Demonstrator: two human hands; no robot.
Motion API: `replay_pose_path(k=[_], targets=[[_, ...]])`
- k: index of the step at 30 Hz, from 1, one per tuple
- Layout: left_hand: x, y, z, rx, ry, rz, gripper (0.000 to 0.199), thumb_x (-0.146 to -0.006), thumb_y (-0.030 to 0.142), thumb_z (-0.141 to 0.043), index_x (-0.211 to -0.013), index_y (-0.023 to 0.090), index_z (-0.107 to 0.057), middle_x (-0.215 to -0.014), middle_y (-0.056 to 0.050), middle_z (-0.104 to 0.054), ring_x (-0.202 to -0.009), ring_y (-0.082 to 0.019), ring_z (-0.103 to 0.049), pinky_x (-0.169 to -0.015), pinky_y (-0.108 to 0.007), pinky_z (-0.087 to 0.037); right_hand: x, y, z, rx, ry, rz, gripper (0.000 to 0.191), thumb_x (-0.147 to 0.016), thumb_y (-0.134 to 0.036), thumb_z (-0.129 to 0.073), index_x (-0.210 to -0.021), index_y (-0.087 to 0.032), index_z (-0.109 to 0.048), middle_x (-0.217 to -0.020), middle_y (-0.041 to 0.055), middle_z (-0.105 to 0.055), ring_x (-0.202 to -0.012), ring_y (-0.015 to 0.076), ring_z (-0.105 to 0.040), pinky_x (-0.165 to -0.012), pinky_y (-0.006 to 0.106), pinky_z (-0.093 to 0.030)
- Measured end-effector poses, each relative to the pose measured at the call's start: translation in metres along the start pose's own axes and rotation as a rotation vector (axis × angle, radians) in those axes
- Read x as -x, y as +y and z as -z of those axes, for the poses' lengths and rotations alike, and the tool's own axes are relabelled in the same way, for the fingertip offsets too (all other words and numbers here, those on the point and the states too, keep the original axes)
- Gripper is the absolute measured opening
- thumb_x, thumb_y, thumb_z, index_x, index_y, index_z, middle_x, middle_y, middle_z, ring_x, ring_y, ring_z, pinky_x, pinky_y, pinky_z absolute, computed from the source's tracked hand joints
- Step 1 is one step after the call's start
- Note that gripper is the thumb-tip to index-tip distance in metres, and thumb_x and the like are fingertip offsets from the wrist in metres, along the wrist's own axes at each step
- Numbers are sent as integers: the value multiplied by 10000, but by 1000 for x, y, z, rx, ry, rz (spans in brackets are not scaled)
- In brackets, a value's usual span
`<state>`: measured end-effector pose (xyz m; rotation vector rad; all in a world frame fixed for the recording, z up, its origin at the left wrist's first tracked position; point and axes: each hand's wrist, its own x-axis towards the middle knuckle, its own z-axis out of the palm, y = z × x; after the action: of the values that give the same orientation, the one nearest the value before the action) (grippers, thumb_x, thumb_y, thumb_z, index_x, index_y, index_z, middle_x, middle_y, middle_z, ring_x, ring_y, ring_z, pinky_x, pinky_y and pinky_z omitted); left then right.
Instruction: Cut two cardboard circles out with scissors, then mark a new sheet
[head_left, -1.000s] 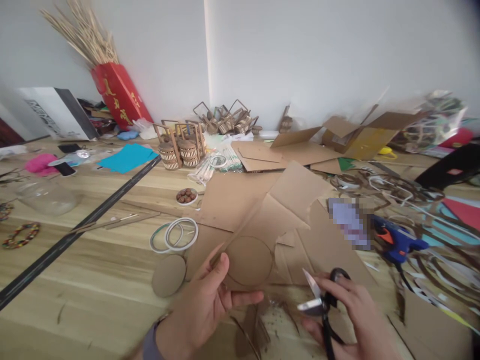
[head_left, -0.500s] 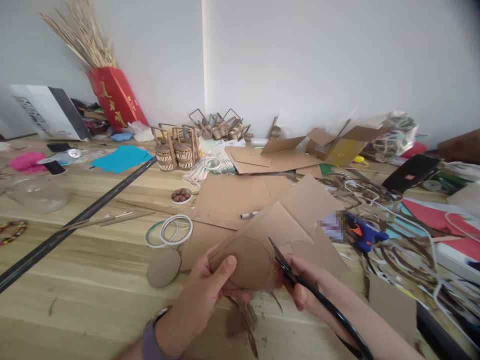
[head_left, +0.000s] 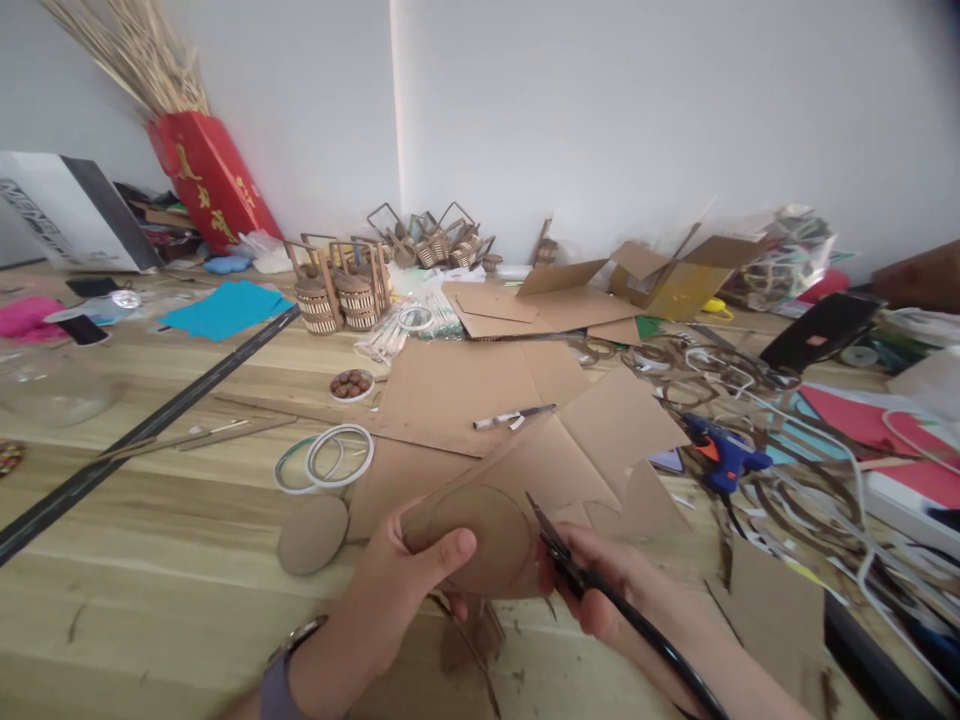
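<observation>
A piece of brown cardboard [head_left: 491,545] with a circle drawn on it is pinched in my left hand [head_left: 409,575], thumb on top and fingers beneath. My right hand [head_left: 600,590] grips black-handled scissors [head_left: 559,555], whose blades point up and away beside the circle's right edge. Whether the blades bite into the cardboard I cannot tell. On the table left of my left hand lies a cut cardboard disc [head_left: 313,535]. Just behind it, two tape rings [head_left: 340,455] overlap.
Cardboard sheets [head_left: 465,390] and a pen [head_left: 514,416] lie beyond my hands. At right are a blue glue gun [head_left: 724,455] and tangled strips. Small woven baskets [head_left: 360,295] and a bowl of brown balls [head_left: 351,384] stand farther back. A black strip [head_left: 150,430] crosses the left side.
The view has shifted slightly, so most things sit a little farther left. Both hands keep hold of the cardboard and scissors. More of the pen behind the cardboard now shows.
</observation>
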<state>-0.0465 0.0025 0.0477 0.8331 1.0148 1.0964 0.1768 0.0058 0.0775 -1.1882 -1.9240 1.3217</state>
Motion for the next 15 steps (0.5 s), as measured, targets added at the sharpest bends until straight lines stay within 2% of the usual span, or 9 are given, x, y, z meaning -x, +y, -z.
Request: replay_pose_path(k=[2, 4, 7, 9, 11, 13, 15], targets=[[-1, -1, 1, -15, 34, 19, 483, -602, 521, -883, -874, 144, -753, -679, -24, -677, -523, -116, -551, -379, -170, -449, -4, 3, 0, -80, -70, -52, 774, -675, -935, -487, -829, -189, -625, -741, 25, -576, -648, 160, -496, -554, 244, -415], [-2, -2, 2, -22, 65, 32, 479, -572, 525, -896, -830, 148, -750, -650, -10, -665, -493, -99, -519, -367, -164, -424, -5, 5, -1, -120, -85, -84, 764, -663, -940, -484, -740, -185, -566, -665, -18, -468, -588, 123, -406, -512, 226, -338], [-3, -4, 2, -18, 88, 41, 468, -573, 519, -898, -841, 160, -763, -650, -5, -681, -503, -108, -541, -377, -169, -429, -2, 10, -4, -134, -77, -112, 791, -685, -945, -446, -783, -175, -595, -613, -46, -393, -509, 95, -337, -449, 215, -273], [-2, -5, 2, -5, 89, 11, 452, -599, 495, -895, -889, 168, -779, -713, -24, -728, -626, -158, -640, -497, -204, -526, 0, 14, -7, -120, -52, -146, 815, -678, -937, -475, -877, -165, -647, -593, -56, -384, -472, 85, -317, -414, 212, -238], [-2, -5, 3, 17, 87, -18, 448, -617, 490, -889, -913, 169, -788, -791, -50, -767, -811, -223, -704, -696, -271, -592, 1, 18, -10, -105, -20, -167, 822, -664, -925, -519, -927, -162, -675, -575, -65, -370, -451, 78, -297, -393, 214, -204], [0, -4, 3, 41, 87, -16, 465, -623, 510, -880, -924, 168, -787, -891, -73, -789, -937, -269, -711, -840, -339, -588, 1, 23, -13, -109, 7, -175, 804, -659, -917, -544, -908, -165, -687, -555, -70, -347, -444, 76, -278, -385, 217, -183], [1, -1, 3, 22, 130, 8, 491, -601, 528, -883, -916, 167, -780, -957, -88, -793, -960, -290, -711, -863, -370, -584, -1, 26, -15, -118, 21, -182, 779, -648, -909, -572, -879, -175, -693, -546, -71, -335, -447, 79, -269, -390, 223, -180]])
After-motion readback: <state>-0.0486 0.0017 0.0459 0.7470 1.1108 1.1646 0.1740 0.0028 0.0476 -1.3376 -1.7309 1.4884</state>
